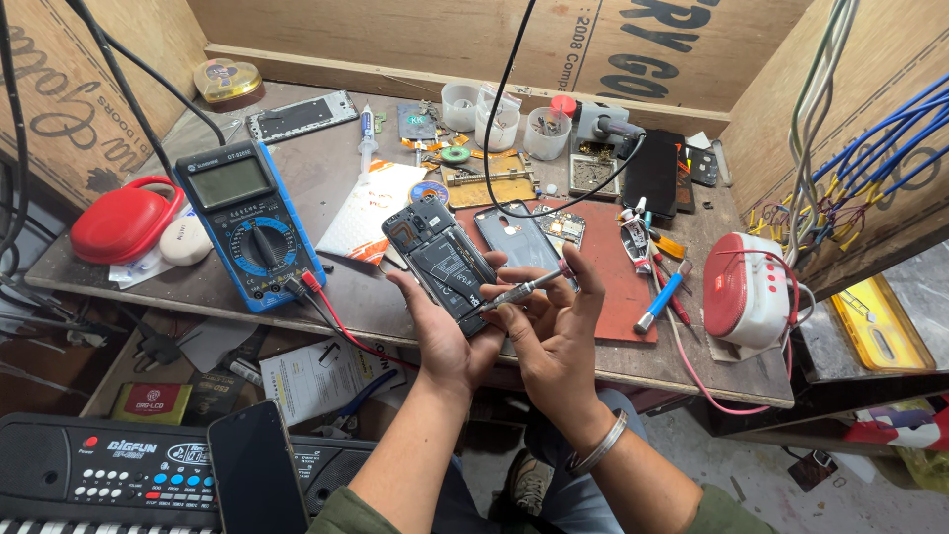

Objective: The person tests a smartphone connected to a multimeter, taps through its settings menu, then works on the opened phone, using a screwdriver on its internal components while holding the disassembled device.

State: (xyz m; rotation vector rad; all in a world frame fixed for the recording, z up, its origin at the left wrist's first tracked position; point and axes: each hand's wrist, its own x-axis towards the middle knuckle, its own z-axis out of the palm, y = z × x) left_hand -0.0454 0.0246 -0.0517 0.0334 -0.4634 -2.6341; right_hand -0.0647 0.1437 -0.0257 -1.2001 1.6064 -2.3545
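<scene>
Far off to the left of the hands a red case [124,220] lies on the bench [376,297], and nearer in, just left of them, a blue multimeter [247,222] with its red lead trailing toward the wrist; the left hand [440,331] is cupped under an opened phone [442,262], back cover off, fingers wrapped along its edge, holding it tilted above the bench edge; the right hand [554,331] sits close against it, thumb and fingers pinched round a slim metal screwdriver [519,290] whose tip rests at the phone's lower end; just beyond the hands a second phone shell [519,237] lies on a red mat [618,277]; to the right lie a blue-handled tool [660,300] and, further out, a red-and-white speaker [746,289].
</scene>
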